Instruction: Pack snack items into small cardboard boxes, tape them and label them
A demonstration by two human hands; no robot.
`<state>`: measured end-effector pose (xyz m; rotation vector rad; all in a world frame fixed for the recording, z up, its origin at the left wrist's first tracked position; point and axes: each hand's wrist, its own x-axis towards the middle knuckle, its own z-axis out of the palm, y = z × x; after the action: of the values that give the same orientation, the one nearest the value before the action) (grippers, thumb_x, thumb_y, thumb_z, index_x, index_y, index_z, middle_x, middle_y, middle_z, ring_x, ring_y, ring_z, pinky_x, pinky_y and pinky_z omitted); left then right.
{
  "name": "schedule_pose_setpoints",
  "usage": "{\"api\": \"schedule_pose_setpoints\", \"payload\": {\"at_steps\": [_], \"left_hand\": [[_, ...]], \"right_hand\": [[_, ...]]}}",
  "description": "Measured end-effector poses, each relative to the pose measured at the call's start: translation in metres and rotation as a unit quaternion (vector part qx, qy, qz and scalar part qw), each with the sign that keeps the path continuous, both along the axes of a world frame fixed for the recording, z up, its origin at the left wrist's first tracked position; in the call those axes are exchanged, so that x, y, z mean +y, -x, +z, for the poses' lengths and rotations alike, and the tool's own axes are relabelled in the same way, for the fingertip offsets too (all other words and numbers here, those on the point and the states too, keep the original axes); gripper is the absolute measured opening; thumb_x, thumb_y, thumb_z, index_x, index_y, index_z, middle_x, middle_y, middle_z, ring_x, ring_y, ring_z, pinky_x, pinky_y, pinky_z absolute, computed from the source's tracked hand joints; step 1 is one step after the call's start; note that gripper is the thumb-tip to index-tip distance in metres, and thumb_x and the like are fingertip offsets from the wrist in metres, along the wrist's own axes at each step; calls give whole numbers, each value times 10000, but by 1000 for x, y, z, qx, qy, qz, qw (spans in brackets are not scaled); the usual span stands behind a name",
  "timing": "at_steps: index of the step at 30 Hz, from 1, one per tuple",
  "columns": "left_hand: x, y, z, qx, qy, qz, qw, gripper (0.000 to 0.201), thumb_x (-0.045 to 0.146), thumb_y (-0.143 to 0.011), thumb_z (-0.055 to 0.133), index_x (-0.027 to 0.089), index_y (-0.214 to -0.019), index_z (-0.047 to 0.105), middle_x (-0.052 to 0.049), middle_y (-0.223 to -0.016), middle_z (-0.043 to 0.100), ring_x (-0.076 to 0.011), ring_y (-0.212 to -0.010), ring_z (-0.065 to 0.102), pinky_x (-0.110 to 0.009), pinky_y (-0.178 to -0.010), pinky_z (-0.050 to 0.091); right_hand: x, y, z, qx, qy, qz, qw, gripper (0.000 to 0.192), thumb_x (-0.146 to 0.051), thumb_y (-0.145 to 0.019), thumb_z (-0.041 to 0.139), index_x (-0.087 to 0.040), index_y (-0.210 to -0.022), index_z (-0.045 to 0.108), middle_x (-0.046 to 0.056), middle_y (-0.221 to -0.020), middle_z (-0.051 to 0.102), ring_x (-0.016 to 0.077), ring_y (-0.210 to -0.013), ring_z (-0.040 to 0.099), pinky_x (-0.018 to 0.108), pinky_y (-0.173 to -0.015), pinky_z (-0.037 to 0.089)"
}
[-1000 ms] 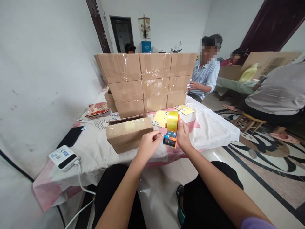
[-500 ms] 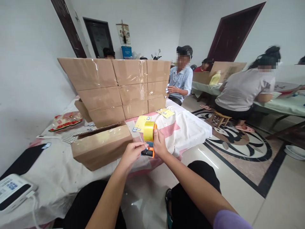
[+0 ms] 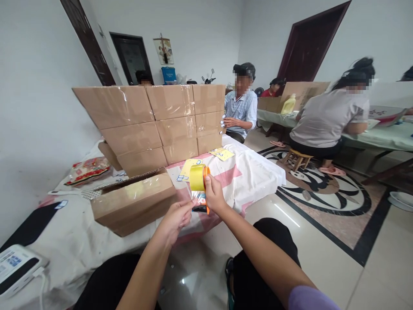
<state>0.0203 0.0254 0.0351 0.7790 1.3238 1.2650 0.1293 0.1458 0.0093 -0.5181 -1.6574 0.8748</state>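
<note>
Your right hand (image 3: 214,193) grips the tape dispenser (image 3: 200,189), an orange plastic frame carrying a glossy yellowish roll, held in the air just right of the loose cardboard box (image 3: 134,202). Your left hand (image 3: 176,219), just below the dispenser, pinches the clear, shiny tape end between thumb and fingers. Behind the matte brown box stands a wall of stacked cartons (image 3: 155,120) on the cloth-covered table (image 3: 254,176).

White walls (image 3: 38,64), dark door (image 3: 309,47), patterned floor (image 3: 325,189).
</note>
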Motion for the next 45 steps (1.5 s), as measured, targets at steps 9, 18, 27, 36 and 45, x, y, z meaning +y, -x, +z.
{"api": "schedule_pose_setpoints", "payload": {"at_steps": [9,18,27,36,45], "left_hand": [[-2,-11,10,101,-9,35,994,520,628,-635,769,121,-748,743,69,-463,340,-71,-473,292,-228,-493,194],[-9,-2,14,268,-135,33,953,220,378,-710,711,235,-829,829,-87,-1375,616,-306,-1176,595,-371,-920,488],[-7,-5,8,163,-78,-20,983,531,455,-692,768,144,-1122,765,15,-580,597,-117,-534,484,-253,-584,408],[-3,-18,10,142,13,-8,990,720,472,-624,782,109,-1241,699,-17,-711,638,-72,-516,296,-212,-451,218],[-7,-14,7,164,42,-50,984,663,475,-706,740,142,-1277,678,-93,-926,754,-88,-557,328,-198,-471,228]], "right_hand": [[17,-5,11,25,10,-70,997,484,-595,-1027,311,-238,-704,362,-26,-619,391,150,-568,364,304,-556,275],[16,-7,16,27,-2,-59,998,465,-570,-1034,324,-239,-708,357,-24,-620,390,152,-578,358,308,-562,272],[21,-11,22,50,1,-75,996,454,-554,-1034,332,-236,-712,361,-22,-651,396,153,-603,375,305,-585,295],[36,-12,21,68,34,-107,991,515,-642,-996,343,-233,-684,354,-34,-638,388,137,-602,358,291,-572,283],[51,-5,23,85,99,-132,983,488,-598,-979,392,-218,-676,433,-27,-654,463,136,-640,413,280,-600,339]]}}
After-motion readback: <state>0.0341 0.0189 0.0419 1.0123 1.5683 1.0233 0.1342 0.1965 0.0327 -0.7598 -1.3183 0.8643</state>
